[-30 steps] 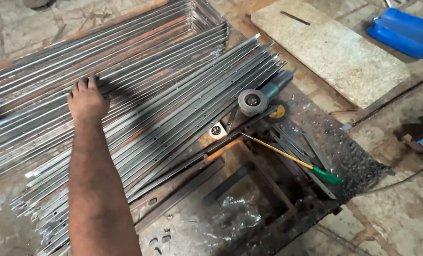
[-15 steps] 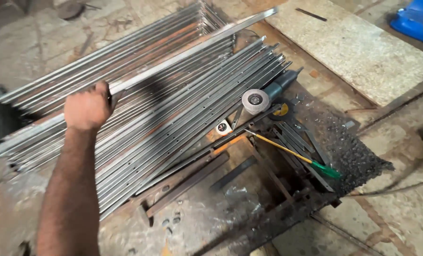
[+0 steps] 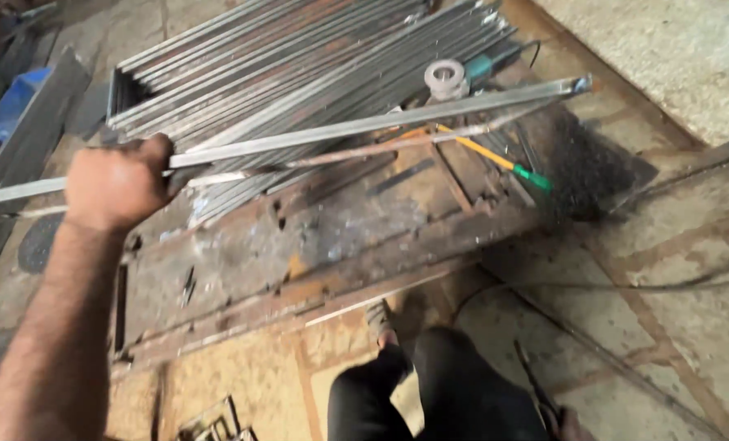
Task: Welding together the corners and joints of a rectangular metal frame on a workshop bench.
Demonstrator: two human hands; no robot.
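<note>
My left hand (image 3: 119, 184) is closed around a long grey metal bar (image 3: 381, 122), near its left end. The bar is lifted off the pile and runs to the right across the rusty workbench (image 3: 315, 245), ending near the upper right. Behind it lies a big stack of similar metal bars (image 3: 299, 57). My right hand is out of view.
An angle grinder (image 3: 446, 77) rests at the stack's right end. A yellow rod with a green handle (image 3: 495, 159) lies on the bench. My dark-trousered leg (image 3: 438, 384) stands on the stone floor below. A cable (image 3: 626, 286) crosses the floor. A blue object (image 3: 17, 102) sits far left.
My left hand went from resting flat on the stack to gripping one bar, then lifted it and pulled it towards me, off the pile. The view also swung right and down.
</note>
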